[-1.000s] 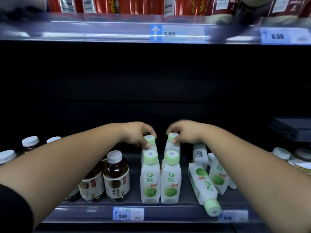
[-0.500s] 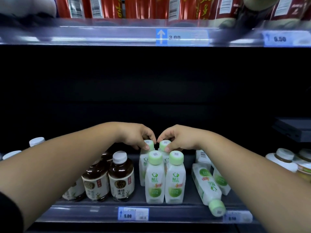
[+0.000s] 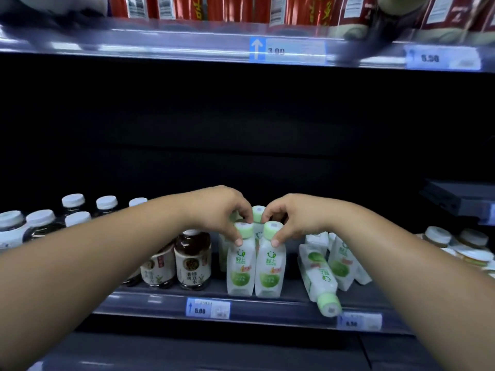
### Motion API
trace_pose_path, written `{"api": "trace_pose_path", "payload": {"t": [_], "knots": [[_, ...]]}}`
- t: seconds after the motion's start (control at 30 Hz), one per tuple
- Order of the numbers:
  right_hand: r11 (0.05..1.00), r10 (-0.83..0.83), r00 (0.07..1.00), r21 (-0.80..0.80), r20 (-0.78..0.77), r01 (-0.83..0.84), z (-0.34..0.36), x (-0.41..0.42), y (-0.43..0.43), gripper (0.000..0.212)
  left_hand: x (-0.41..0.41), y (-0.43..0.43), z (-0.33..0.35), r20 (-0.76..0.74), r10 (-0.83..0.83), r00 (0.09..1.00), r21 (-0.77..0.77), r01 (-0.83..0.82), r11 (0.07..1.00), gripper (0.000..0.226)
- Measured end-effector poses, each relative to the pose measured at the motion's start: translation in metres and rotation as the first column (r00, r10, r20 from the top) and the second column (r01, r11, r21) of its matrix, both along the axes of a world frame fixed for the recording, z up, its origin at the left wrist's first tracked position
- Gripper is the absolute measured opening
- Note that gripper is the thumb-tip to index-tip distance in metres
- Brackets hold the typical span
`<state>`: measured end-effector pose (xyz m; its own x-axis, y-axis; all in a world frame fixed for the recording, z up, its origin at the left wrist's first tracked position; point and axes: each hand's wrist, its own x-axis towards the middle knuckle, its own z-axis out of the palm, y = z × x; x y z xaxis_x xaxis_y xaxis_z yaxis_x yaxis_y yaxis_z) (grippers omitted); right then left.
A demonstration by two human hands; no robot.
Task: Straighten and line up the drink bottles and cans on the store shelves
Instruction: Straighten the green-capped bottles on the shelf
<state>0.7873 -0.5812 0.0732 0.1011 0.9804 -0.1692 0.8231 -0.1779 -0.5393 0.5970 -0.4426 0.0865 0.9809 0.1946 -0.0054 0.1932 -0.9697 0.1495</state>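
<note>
A: What have the hands got?

B: The left hand (image 3: 222,212) pinches the left front bottle (image 3: 240,259) at its neck, and the right hand (image 3: 294,216) pinches its neighbour (image 3: 270,263). Both are curled, both bottles upright and touching.

A: And next?

B: Probably the toppled bottle (image 3: 317,282), lying cap-forward, right of and nearer the right hand. Behind the pair, another cap (image 3: 258,212).

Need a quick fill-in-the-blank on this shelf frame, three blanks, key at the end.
1. Each hand pinches the ____ cap of a front white bottle: left hand, right hand.
2. The fallen bottle to their right lies on its ____.
3. The price tag below the front pair reads ____.

Missing words: green; side; 5.00
</note>
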Motion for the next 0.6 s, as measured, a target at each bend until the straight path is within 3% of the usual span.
{"api": "trace_pose_path", "payload": {"t": [0.1, 0.33, 0.6], "knots": [[0.998, -0.014, 0.995, 0.069, 0.101, 0.007, -0.002, -0.007, 0.0, 0.036, 0.002, -0.01, -0.006, 0.036, 0.041, 0.998, 0.071, -0.044, 0.996, 0.044], [0.989, -0.079, 0.996, 0.125, -0.028, 0.082, -0.01, -0.021, -0.001, 0.029, 0.0, -0.005, -0.008, -0.019, 0.047, 0.999, -0.016, -0.047, 0.999, 0.042], [0.982, -0.121, 0.992, 0.139, -0.041, 0.125, -0.011, -0.048, 0.011, 0.028, -0.015, 0.015, -0.002, -0.072, 0.045, 0.996, 0.032, -0.042, 0.999, 0.046]]}}
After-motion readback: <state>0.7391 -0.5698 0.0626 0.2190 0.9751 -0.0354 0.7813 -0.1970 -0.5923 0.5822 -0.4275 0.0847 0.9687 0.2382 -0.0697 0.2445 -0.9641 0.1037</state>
